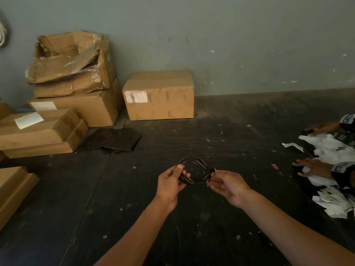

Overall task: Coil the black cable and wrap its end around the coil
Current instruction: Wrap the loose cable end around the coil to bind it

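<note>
A thin black cable [194,161] is wound into a small round coil, held in the air above the dark floor at the centre of the view. My left hand [170,182] pinches the coil's left side between thumb and fingers. My right hand [228,185] holds the cable's end with its black plug [211,171] at the coil's right side, fingers lightly closed on it. Both forearms reach in from the bottom of the frame.
Several cardboard boxes [159,95] stand against the grey-green wall at left and centre. A folded black sheet [113,140] lies on the floor by them. At the right edge another person's hands [315,167] handle a heap of white rags [334,148].
</note>
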Motion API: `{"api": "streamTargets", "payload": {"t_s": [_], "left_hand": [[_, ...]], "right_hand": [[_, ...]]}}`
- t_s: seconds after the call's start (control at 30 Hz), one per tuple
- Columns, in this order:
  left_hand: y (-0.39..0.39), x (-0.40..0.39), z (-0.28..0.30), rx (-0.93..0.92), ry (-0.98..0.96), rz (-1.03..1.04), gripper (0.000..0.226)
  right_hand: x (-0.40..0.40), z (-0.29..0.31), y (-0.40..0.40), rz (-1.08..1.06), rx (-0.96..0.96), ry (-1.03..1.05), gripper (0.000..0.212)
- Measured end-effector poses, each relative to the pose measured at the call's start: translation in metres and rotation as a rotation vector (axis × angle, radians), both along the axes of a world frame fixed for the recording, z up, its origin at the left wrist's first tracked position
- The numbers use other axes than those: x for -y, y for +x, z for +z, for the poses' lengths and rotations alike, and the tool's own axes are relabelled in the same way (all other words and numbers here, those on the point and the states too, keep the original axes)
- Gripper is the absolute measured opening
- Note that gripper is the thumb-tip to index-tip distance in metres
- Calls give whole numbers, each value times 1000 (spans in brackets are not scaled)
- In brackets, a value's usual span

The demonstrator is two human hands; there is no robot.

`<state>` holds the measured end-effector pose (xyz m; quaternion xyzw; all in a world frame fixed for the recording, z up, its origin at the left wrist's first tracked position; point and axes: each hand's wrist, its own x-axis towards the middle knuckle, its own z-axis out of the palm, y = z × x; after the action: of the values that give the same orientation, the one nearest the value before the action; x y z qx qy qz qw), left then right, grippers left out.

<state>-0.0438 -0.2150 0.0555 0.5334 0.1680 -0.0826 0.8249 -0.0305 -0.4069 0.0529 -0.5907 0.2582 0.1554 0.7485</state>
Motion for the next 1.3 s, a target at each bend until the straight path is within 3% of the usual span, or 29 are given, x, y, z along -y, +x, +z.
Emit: {"api": "streamTargets", "payload": {"t_s": [0.2,0.5,0.7,0.9,1.0,1.17,1.3], "left_hand": [[3,8,4,-13,-90,-22,18],[4,36,9,49,196,-157,27],[3,38,-3,16,371,-268,37],[-2,43,-14,52,431,-325,36],[-2,45,-17,44,418,-369,32],[2,41,-18,35,373,-402,33],[2,33,-15,29,381,-376,28]], "right_hand": [[9,-17,-13,145,-43,-61,22],[47,-11,-26,391,-29,-245,20],[103,-28,-46,454,-16,-708,11],[132,-56,-78,663,-146,-1061,16],[127,-65,-86,734,-197,-1057,31],[122,-74,-88,770,-175,-1112,39],[114,-65,-75,656,-128,-923,31]]}}
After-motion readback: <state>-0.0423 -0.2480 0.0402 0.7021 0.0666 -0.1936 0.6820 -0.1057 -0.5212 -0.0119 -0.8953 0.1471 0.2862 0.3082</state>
